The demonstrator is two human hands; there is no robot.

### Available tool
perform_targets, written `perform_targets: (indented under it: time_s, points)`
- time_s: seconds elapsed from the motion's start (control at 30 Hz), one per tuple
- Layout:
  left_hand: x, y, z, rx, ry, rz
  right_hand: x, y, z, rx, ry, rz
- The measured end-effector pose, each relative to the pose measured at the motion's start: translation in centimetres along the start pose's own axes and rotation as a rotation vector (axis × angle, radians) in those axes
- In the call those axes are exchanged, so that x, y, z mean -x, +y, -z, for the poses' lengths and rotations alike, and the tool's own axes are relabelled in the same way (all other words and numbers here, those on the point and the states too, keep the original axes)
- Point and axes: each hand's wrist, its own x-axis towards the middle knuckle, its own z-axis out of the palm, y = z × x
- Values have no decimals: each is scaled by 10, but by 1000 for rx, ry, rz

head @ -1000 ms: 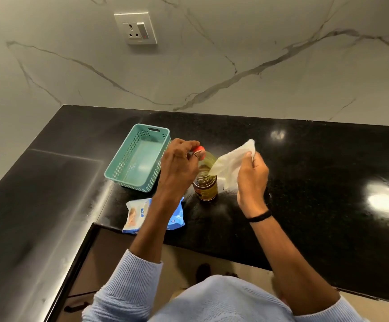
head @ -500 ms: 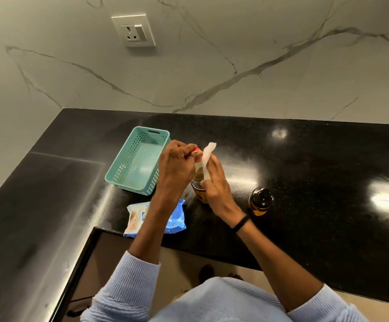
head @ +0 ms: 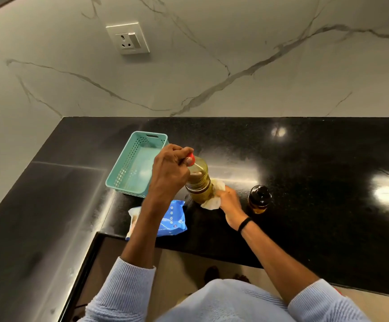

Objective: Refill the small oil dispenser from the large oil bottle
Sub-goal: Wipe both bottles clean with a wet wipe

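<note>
Oil bottle stands upright on the black counter, gripped at both ends.

Clear plastic, yellow oil, red cap. The left hand pinches the cap; the right hand presses a white wipe against its base. The small dark dispenser stands capped just right; a teal basket sits left.

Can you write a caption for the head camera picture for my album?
Left hand holds the big oil bottle by its red cap while the right hand wipes it with a white tissue.
</note>
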Motion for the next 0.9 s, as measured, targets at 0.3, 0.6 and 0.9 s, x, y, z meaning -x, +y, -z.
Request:
perform_targets:
  time_s: [0.3,0.6,0.9]
  points:
    - [2,10,0,-95,53,29,35,-65,-9,-106,139,349]
    - [2,12,-4,-10,6,-154,32,-70,-33,105,-77,525]
    - [3,15,-4,10,5,-146,0,-34,-10,81,-138,31]
